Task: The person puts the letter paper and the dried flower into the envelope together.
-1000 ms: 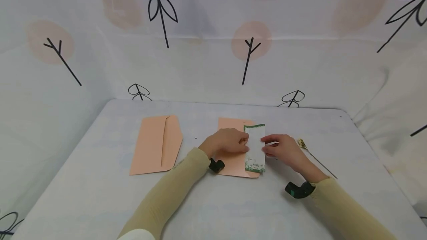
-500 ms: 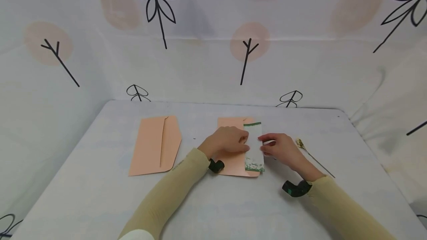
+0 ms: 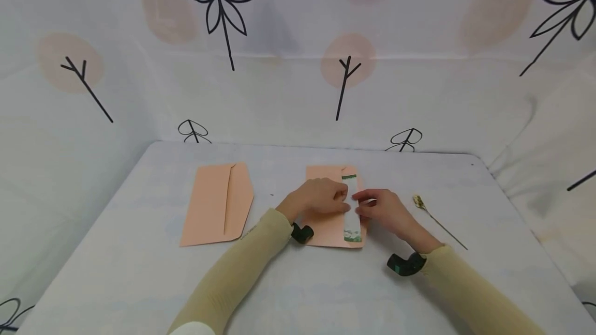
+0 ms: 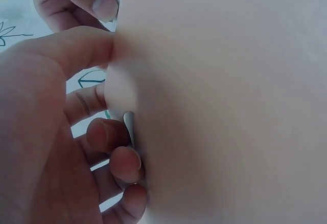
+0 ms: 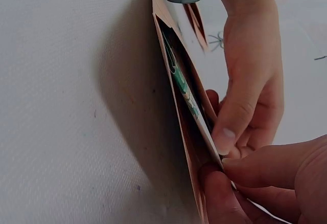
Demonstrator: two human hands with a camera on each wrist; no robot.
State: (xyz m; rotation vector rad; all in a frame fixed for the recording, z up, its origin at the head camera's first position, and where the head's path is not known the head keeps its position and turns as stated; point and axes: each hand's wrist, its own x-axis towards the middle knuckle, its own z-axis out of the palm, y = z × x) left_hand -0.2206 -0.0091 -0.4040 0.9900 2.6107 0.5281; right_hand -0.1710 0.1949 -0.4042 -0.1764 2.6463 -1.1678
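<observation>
A peach envelope (image 3: 326, 234) is at the middle of the table, its opening toward the right. My left hand (image 3: 316, 196) holds the envelope by its opening edge, thumb on the near face in the left wrist view. A white card (image 3: 352, 224) with green leafy borders is partly inside the envelope; only a narrow strip shows in the head view. The right hand (image 3: 383, 212) pinches the card's outer edge between thumb and fingers. In the right wrist view, the card (image 5: 185, 93) lies between the envelope's two parted walls, close to the left thumb.
Another peach envelope (image 3: 207, 206) lies at the left with its flap spread to the right. To the right of my hands is a small dried flower (image 3: 419, 202) on a long thin stem. A patterned cloth backdrop (image 3: 279, 92) rises behind the table.
The right hand has moved left with the card, which has slid further into the envelope, so its visible strip is narrower. The left hand keeps its hold in nearly the same place.
</observation>
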